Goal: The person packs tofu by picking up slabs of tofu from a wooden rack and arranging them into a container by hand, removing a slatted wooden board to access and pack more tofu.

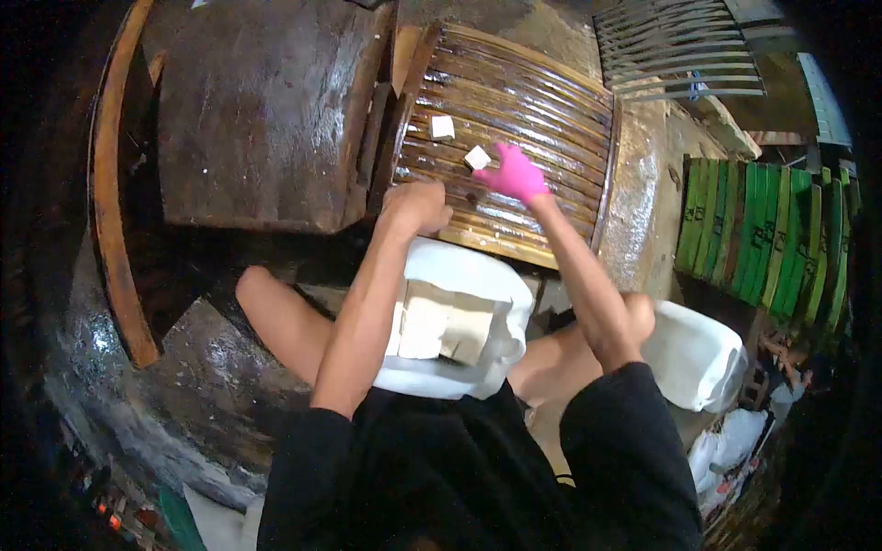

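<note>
My right hand (513, 173), in a pink glove, reaches over a wet brown slatted rack (542, 119). Its thumb and fingertips close around a small white tofu block (478, 158) on the slats. A second white block (442, 127) lies apart from it, up and to the left. My left hand (418, 207) is bare, with curled fingers, at the rack's near left corner; whatever its fingers hold is hidden. Between my legs stands a cut-open white plastic jug (432, 378), just below the left hand. Larger pale blocks (446, 326) sit inside it.
A dark wooden box or table (262, 110) stands left of the rack. Green slatted frames (753, 230) are stacked at the right, below a grey slatted rack (675, 46). Another white jug (694, 354) lies beside my right leg. A curved wooden strip (112, 202) edges the far left.
</note>
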Motion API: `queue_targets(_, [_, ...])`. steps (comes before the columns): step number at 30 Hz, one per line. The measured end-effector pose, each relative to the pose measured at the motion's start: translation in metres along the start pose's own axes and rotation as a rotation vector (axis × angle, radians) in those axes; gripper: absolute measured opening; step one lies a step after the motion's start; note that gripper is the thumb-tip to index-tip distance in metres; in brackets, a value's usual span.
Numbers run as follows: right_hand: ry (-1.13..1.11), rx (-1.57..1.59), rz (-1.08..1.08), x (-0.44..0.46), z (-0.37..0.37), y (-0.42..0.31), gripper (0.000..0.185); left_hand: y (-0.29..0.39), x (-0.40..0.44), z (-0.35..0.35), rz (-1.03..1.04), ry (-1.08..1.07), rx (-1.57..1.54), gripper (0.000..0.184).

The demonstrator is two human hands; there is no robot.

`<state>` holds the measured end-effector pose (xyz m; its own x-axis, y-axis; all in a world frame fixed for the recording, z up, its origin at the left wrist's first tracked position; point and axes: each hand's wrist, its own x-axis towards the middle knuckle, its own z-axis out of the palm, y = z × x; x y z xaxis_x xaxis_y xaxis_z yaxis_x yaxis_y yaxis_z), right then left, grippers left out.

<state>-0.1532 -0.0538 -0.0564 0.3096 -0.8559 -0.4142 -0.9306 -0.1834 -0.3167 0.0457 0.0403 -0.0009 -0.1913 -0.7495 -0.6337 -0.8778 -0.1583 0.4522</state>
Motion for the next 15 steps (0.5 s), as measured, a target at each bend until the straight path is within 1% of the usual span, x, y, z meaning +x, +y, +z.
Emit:
queue_targets(1, [0.006, -0.120, 0.045, 0.022, 0.025, 0.011, 0.083, -0.002, 0.003, 0.002, -0.007, 0.000, 0.003, 0.038])
queue_targets(2, [0.130, -0.141, 0.010, 0.034, 0.049, 0.018, 0.089, -0.010, 0.013, 0.013, 0.011, 0.006, 0.054, 0.037])
queue_targets(3, [0.135, -0.084, 0.043, 0.042, 0.059, 0.015, 0.078, -0.014, 0.015, 0.016, 0.038, 0.023, 0.066, 0.038])
queue_targets(5, [0.183, -0.002, 0.013, 0.064, 0.093, 0.020, 0.068, -0.007, 0.005, 0.007, 0.001, 0.014, 0.048, 0.037])
queue_targets(6, [0.248, 0.035, -0.056, 0.067, 0.102, 0.013, 0.059, -0.007, 0.005, 0.006, 0.010, 0.029, 0.030, 0.037])
queue_targets(7, [0.255, 0.115, -0.009, 0.070, 0.111, 0.008, 0.059, -0.008, 0.004, 0.007, 0.022, 0.039, 0.015, 0.036])
queue_targets(9, [0.272, 0.274, 0.093, 0.062, 0.105, -0.026, 0.059, -0.009, 0.005, 0.012, 0.033, 0.041, -0.007, 0.036])
queue_targets(10, [0.314, 0.302, 0.105, 0.066, 0.108, -0.034, 0.065, -0.010, 0.006, 0.014, 0.031, 0.038, -0.012, 0.036])
queue_targets(13, [0.425, 0.236, 0.123, 0.086, 0.113, -0.046, 0.080, -0.010, 0.004, 0.011, 0.031, 0.051, -0.019, 0.037])
queue_targets(14, [0.379, 0.242, 0.162, 0.082, 0.097, -0.056, 0.082, -0.010, 0.002, 0.010, 0.030, 0.059, -0.025, 0.038])
queue_targets(15, [0.345, 0.175, 0.104, 0.088, 0.094, -0.058, 0.078, -0.011, 0.005, 0.011, 0.035, 0.066, -0.018, 0.038])
